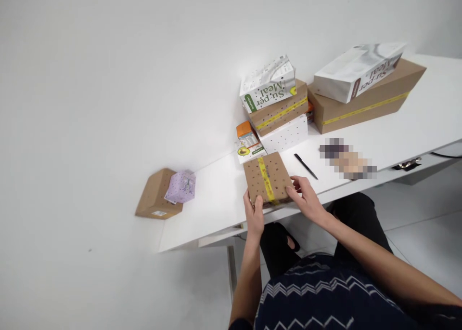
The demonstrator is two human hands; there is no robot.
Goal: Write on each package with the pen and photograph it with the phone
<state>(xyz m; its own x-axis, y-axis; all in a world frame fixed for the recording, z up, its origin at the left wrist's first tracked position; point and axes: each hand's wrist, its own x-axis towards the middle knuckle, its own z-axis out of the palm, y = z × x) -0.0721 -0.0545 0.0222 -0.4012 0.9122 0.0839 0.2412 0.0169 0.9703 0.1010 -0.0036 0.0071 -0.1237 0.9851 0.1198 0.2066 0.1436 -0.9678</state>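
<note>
A brown cardboard box with dark spots and a strip of yellow tape lies at the front edge of the white table. My left hand grips its near left corner, thumb on top and fingers along the side. At the right side, my right hand holds the same box, its thumb on the top near the corner. Just beyond my right hand, a black pen rests on the tabletop. The underside of the box is hidden.
Behind the box stand stacked cartons, with a white Su-per Meal box on top. Further right, another white box lies on a long brown carton. A purple box leans by a brown carton at left. One patch is pixelated.
</note>
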